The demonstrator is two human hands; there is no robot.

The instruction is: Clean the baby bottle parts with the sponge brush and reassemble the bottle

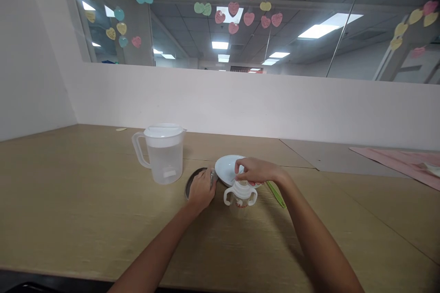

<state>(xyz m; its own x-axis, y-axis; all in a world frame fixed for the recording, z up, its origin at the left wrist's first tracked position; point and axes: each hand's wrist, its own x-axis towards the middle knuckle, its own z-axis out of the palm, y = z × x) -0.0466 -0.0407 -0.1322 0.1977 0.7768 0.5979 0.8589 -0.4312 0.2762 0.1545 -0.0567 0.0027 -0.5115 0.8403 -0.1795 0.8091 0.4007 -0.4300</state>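
My left hand (202, 188) is curled around a small clear, shiny object (213, 176), mostly covered by the fingers, over a dark round dish (188, 186). Just right of it stands a clear baby cup (239, 206) with a white collar and two white handles, upright on the table. Above the cup's top my right hand (257, 171) is bent down with its fingers curled in; what they pinch, if anything, is hidden. A white plate (224, 165) lies behind the cup, partly covered by that hand. Beside the right wrist rests a green utensil (276, 195), one end hidden.
A lidded translucent pitcher (166, 160) holding clear liquid stands left of my hands on the wooden table (85, 201). Pink cloth or paper (395, 160) lies at the far right. Behind the table rises a white wall (233, 105) below a window with heart-shaped notes.
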